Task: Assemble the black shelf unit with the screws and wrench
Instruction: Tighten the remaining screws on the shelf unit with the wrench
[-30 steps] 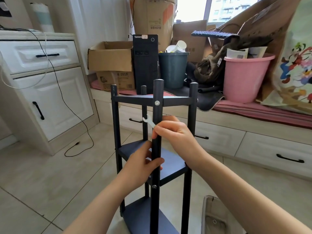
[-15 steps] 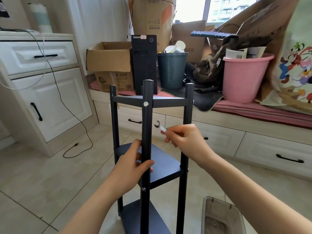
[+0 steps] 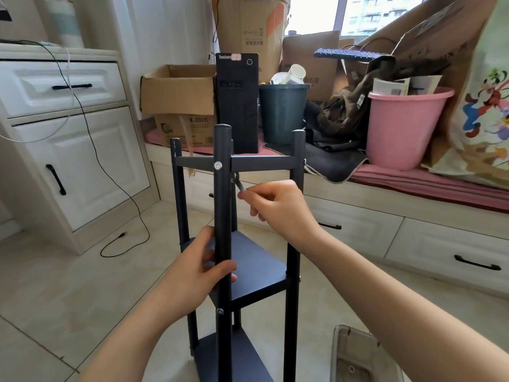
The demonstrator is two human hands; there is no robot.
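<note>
The black shelf unit (image 3: 259,162) stands upright on the tiled floor in front of me, with three shelves and round posts. A silver screw (image 3: 218,165) shows in the near post at the top shelf, and another screw (image 3: 220,311) lower down. My left hand (image 3: 198,274) grips the near post at the middle shelf. My right hand (image 3: 278,209) pinches a small silver wrench (image 3: 238,183), whose head reaches up behind the near post, just under the top shelf.
A clear plastic container (image 3: 355,357) lies on the floor at lower right. White cabinets (image 3: 63,150) stand to the left with a black cable (image 3: 121,241) trailing on the floor. The window bench behind holds a cardboard box (image 3: 179,89), a black computer tower (image 3: 238,103), a dark bin (image 3: 282,111) and a pink bucket (image 3: 399,128).
My right hand has carried the wrench up and left, from mid-height beside the post to just under the top shelf. My left hand stays on the post.
</note>
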